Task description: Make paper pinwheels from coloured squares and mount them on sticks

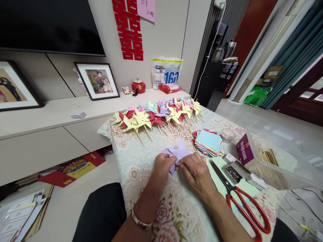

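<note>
The bench (141,158) in front of me wore a pale floral cloth, and it stood against a long low cabinet (50,124) under a dark television (47,25). On that cabinet leaned two framed photographs (97,80), with a small red pot (138,86) and a white plastic bag (166,72) further along. A red paper cutting (128,28) hung on the wall.

Across the far side of the bench lay a row of finished paper pinwheels (156,116) on wooden sticks. To my right sat a stack of coloured paper squares (209,141), red-handled scissors (242,201), and a clear plastic box (282,158) holding more sticks.

My left hand (163,166) and right hand (195,171) were both pinched on a folded lilac paper piece (176,154), which rested on the cloth just before me, between the pinwheels and my lap.
</note>
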Tool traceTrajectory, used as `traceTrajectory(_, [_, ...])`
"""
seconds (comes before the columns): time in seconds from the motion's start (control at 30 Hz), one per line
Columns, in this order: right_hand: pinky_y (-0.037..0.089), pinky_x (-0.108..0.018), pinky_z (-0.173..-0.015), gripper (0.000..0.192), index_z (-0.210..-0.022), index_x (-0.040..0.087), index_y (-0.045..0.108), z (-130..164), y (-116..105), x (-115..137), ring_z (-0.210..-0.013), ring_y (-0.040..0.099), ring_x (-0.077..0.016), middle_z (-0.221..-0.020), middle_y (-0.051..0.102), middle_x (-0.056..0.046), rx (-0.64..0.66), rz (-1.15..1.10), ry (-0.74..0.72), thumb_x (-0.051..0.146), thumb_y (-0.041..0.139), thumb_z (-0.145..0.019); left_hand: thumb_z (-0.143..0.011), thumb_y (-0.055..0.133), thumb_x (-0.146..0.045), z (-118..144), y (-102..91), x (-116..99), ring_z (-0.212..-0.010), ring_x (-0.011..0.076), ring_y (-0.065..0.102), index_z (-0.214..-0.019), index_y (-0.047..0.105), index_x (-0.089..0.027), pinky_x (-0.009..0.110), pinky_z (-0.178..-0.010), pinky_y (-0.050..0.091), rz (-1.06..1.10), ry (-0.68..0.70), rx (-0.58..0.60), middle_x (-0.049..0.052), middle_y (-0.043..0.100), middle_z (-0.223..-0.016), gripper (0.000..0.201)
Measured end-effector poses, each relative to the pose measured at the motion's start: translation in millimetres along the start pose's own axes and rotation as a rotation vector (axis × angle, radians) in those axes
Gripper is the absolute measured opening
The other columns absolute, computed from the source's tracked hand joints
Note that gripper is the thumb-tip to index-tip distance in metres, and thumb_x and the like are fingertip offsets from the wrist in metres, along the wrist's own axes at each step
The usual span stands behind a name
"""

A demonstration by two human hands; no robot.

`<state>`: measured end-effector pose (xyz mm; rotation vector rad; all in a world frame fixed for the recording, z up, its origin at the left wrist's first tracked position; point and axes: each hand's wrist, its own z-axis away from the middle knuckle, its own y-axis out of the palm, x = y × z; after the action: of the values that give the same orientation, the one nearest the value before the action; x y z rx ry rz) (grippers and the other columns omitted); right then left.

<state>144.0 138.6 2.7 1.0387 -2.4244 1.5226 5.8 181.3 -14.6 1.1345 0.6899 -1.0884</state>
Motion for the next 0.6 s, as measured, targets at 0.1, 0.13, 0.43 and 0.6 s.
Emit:
traceTrajectory(0.1, [0.034, -0.036, -0.075, 0.016, -0.087, 0.019, 0.068, 1.1, 1.7, -1.3, -0.082, 0.055, -0.0224, -0.08, 0.068, -0.005, -0.022, -0.042, 0.053, 0.016, 0.054, -0.094, -0.054, 0.067, -0.022, -0.3, 1.1, 0.2, -0.049, 0.0118, 0.054, -0.062, 0.067, -0.013, 0.023, -0.047, 0.045, -0.022, -0.012, 0.004, 0.0, 0.061, -0.053, 0.013])
traceTrajectory(0.13, [0.034, -0.036, -0.076, 0.015, -0.087, 0.019, 0.068, 1.2, 2.1, -1.1, -0.082, 0.056, -0.0223, -0.081, 0.069, -0.004, -0.029, -0.062, 0.079, 0.017, 0.055, -0.094, -0.054, 0.066, -0.022, -0.2, 1.5, 0.0, -0.049, 0.0118, 0.054, -0.062, 0.067, -0.013, 0.023, -0.047, 0.046, -0.028, -0.015, 0.009, 0.0, 0.061, -0.053, 0.013])
traceTrajectory(0.43, [0.036, -0.033, -0.073, 0.02, -0.071, 0.021, 0.065, -2.2, 1.2, 2.2, -0.077, 0.056, -0.02, -0.074, 0.067, -0.001, -0.056, -0.249, 0.259, 0.022, 0.058, -0.09, -0.053, 0.063, -0.021, 3.8, 4.0, -3.6, -0.042, 0.008, 0.047, -0.053, 0.063, -0.014, 0.019, -0.042, 0.039, -0.055, -0.019, 0.072, -0.002, 0.057, -0.047, 0.007])
traceTrajectory(0.6, [0.035, -0.032, -0.07, 0.02, -0.066, 0.02, 0.059, -1.7, 3.4, -1.9, -0.074, 0.053, -0.0197, -0.07, 0.062, -0.002, -0.093, -0.216, 0.315, 0.024, 0.058, -0.085, -0.055, 0.066, -0.025, 5.1, 4.6, -3.7, -0.046, 0.0097, 0.05, -0.058, 0.066, -0.013, 0.021, -0.046, 0.043, -0.071, -0.014, 0.083, 0.0, 0.06, -0.051, 0.012])
